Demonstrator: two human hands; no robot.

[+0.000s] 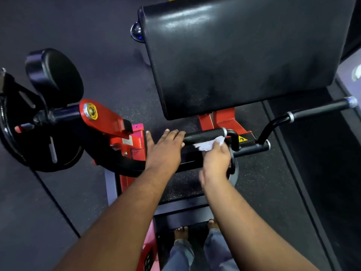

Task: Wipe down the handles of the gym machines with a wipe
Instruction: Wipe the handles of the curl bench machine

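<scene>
Head view showed a white wipe pressed against the near side of a black foam handle, close to its chrome collar at the right end. The right hand had the wipe bunched under its fingers, which seemed curled around it, though motion blur made the exact hold hard to read. The left hand lay flat with fingers straight over the left end of the same handle, holding nothing. Just beyond the handle rose a large black arm pad on a red frame. A second handle reached out to the right, well apart from both hands. At the left sat a round black pad and a black weight plate. Bare feet and blue trouser legs showed below on the dark floor.
</scene>
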